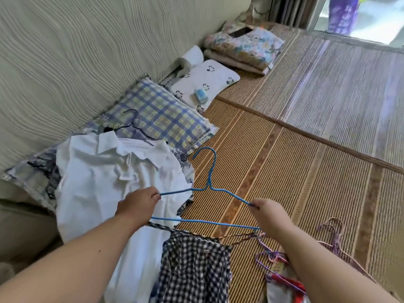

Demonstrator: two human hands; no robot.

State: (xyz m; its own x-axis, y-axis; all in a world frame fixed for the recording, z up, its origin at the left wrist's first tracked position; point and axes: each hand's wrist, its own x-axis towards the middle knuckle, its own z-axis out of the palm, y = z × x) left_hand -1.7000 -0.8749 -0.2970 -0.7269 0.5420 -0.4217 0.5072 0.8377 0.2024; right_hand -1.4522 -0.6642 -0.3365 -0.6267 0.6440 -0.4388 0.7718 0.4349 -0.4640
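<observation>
A blue wire hanger is held flat above the bed mat, hook pointing away from me. My left hand pinches its left shoulder end and my right hand pinches its right shoulder end. A black-and-white checked garment with thin straps hangs just under the hanger's bottom bar; whether the straps are hooked on the hanger I cannot tell. A white collared shirt lies spread on the bed to the left, under my left forearm.
A woven bamboo mat covers the bed. Pillows lie along the wall: a plaid one, a white printed one, folded floral bedding. A dark hanger rests on the plaid pillow. Several purple hangers lie at right.
</observation>
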